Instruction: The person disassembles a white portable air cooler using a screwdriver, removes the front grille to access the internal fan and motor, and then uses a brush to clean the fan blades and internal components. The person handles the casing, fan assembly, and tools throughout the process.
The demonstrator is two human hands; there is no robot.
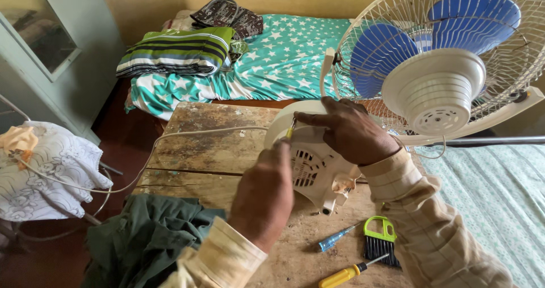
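A white table fan lies tipped on a worn wooden table (pixel 216 146), its round base (pixel 309 166) turned up toward me. The cage with blue blades (pixel 443 49) points to the right. My left hand (pixel 264 194) grips a small yellow-handled screwdriver (pixel 290 131) whose tip meets the base. My right hand (pixel 349 130) rests on the top of the base and holds it steady. A white power cord (pixel 187 133) runs from the base off the table's left side.
Near the table's front edge lie a blue screwdriver (pixel 335 238), a yellow screwdriver (pixel 343 275) and a green-handled black brush (pixel 380 242). A dark green cloth (pixel 145 237) covers the front left corner. A bed with a star-patterned sheet (pixel 284 55) stands behind.
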